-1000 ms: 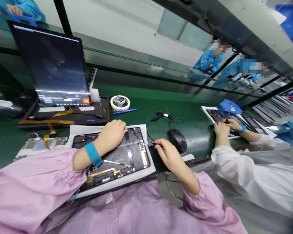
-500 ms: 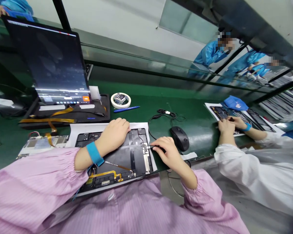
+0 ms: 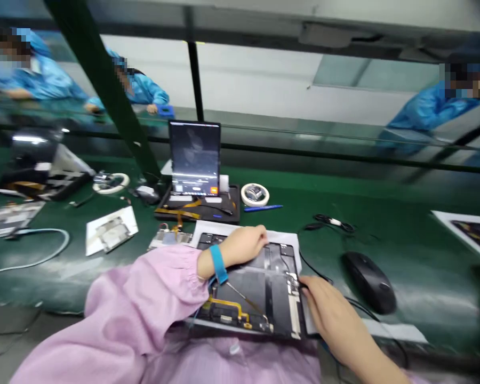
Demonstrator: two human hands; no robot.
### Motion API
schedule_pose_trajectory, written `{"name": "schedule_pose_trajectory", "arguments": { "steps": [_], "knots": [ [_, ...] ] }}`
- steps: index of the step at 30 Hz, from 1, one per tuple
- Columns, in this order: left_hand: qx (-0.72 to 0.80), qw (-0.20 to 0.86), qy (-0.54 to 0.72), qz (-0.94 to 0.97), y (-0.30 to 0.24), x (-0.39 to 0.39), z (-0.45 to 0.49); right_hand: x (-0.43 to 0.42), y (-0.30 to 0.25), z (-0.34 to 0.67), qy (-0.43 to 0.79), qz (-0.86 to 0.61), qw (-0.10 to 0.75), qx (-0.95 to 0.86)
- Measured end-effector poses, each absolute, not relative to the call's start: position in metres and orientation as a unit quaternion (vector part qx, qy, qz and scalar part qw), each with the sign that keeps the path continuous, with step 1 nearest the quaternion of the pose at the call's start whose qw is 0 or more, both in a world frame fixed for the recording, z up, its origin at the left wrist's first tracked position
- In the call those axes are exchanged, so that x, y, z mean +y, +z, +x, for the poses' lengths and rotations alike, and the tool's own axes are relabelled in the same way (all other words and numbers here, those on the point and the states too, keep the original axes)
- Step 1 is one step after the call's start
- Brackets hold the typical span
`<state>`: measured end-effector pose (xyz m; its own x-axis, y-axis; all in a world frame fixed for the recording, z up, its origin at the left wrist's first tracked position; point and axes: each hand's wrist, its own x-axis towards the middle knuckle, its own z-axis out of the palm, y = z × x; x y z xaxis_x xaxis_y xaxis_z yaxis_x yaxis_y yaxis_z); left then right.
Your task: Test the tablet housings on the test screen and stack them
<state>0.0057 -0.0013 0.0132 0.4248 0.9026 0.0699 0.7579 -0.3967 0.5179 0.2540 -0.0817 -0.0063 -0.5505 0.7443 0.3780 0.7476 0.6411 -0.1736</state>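
Observation:
An opened tablet [image 3: 244, 298] lies on a white sheet [image 3: 206, 228] in front of me, its inner parts and an orange flex cable [image 3: 230, 303] showing. My left hand [image 3: 246, 245], with a blue wrist strap, lies across its upper part, fingers curled at the far edge; the fingertips are partly hidden. At the tablet's right edge my right hand [image 3: 332, 312] pinches a black cable plug [image 3: 303, 285] against the small circuit board [image 3: 293, 285]. The plug is mostly covered by the fingers, so I cannot tell whether it is fully seated.
Behind the tablet stands a lit screen [image 3: 196, 160] on a black tray [image 3: 235, 205]. Near it are a tape roll [image 3: 245, 196] and blue pen [image 3: 264, 208]. A black mouse [image 3: 368, 282] and coiled cable [image 3: 336, 223] lie right; a circuit board [image 3: 114, 233] lies left. Co-workers sit beyond the bench.
My view has swung left, so the bench things appear further right and the neighbouring person's hands have left the view. Both my hands keep their places at the tablet.

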Motion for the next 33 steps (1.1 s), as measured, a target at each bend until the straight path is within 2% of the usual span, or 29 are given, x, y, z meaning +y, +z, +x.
{"name": "schedule_pose_trajectory", "arguments": {
  "steps": [4, 7, 12, 16, 20, 28, 33],
  "knots": [
    [0.489, 0.282, 0.197, 0.802, 0.004, 0.011, -0.001, -0.076, -0.015, 0.254, -0.034, -0.404, 0.218, -0.888],
    [0.488, 0.295, 0.207, 0.795, 0.002, 0.013, -0.001, -0.072, -0.016, 0.259, -0.035, -0.391, 0.215, -0.894],
    [0.482, 0.31, 0.212, 0.792, 0.003, 0.012, -0.001, -0.068, -0.009, 0.266, 0.065, -0.41, 0.168, -0.894],
    [0.478, 0.317, 0.21, 0.792, 0.003, 0.008, -0.001, -0.076, -0.003, 0.269, 0.126, -0.463, 0.229, -0.847],
    [0.483, 0.314, 0.189, 0.795, 0.001, 0.009, -0.002, -0.082, 0.001, 0.274, 0.08, -0.446, 0.274, -0.848],
    [0.482, 0.309, 0.18, 0.8, 0.003, 0.006, -0.003, -0.082, 0.006, 0.271, 0.009, -0.404, 0.229, -0.886],
    [0.479, 0.305, 0.179, 0.803, 0.003, 0.006, -0.002, -0.078, 0.004, 0.266, 0.009, -0.403, 0.23, -0.886]
  ]
}}
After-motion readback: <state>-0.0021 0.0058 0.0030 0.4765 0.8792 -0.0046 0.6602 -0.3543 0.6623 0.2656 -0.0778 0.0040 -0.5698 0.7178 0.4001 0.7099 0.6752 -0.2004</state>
